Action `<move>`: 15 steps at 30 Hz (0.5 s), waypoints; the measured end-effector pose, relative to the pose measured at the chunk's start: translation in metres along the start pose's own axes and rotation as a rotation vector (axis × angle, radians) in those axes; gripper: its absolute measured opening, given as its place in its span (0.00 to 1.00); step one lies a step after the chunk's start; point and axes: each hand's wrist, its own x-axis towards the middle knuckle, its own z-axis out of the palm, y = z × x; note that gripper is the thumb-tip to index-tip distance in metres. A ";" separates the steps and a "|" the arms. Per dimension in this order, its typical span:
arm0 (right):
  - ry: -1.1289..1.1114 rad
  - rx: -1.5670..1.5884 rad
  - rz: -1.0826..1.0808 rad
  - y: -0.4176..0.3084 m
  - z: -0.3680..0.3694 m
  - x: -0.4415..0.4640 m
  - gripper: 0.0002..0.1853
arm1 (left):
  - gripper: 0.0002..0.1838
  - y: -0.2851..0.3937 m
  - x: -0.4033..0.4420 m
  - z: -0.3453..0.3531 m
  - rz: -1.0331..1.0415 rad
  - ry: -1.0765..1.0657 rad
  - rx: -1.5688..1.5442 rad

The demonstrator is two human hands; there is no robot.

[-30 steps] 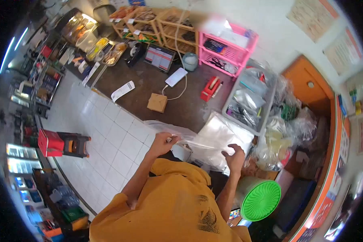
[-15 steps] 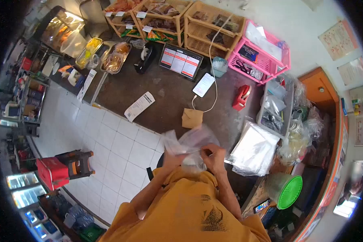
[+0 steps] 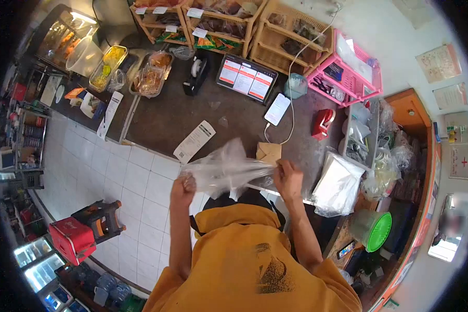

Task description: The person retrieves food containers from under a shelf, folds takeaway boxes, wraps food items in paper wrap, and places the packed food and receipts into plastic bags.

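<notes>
A clear plastic bag [image 3: 226,169] is stretched sideways between my two hands, in front of my body at the counter's near edge. My left hand [image 3: 183,190] is closed on its left end. The right end is pinched in my right hand [image 3: 288,178]. Just beyond my right hand, a small brown paper packet [image 3: 269,153] lies on the counter, partly behind the bag. A printed receipt [image 3: 194,141] rests beyond the bag on the left. A stack of clear plastic bags [image 3: 338,184] lies to the right of my right hand.
On the dark counter [image 3: 166,114] stand a tablet [image 3: 246,77], a charging phone [image 3: 277,109], a black tape dispenser [image 3: 195,75] and a red tape dispenser [image 3: 323,124]. A grey bin [image 3: 360,135] borders the right side. A red box [image 3: 72,239] sits at lower left.
My hands have moved apart, the left one outward to the left. The plastic bag, bunched between them before, is now pulled out wide. The whole view has shifted slightly.
</notes>
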 end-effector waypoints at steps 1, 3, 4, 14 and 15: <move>0.019 -0.047 -0.035 0.013 0.000 0.004 0.10 | 0.08 0.013 -0.001 -0.003 0.063 -0.038 0.156; 0.012 -0.159 -0.061 0.029 0.003 0.011 0.10 | 0.07 0.018 -0.014 0.011 0.362 0.064 0.549; -0.027 -0.199 -0.036 0.037 0.007 0.011 0.16 | 0.05 0.004 0.001 0.010 0.669 0.137 0.770; -0.147 0.093 -0.253 -0.041 -0.028 0.064 0.28 | 0.12 0.025 -0.054 0.060 1.352 0.207 1.050; -0.155 0.070 -0.346 -0.024 -0.030 0.072 0.24 | 0.11 0.036 -0.054 0.034 1.230 0.247 1.149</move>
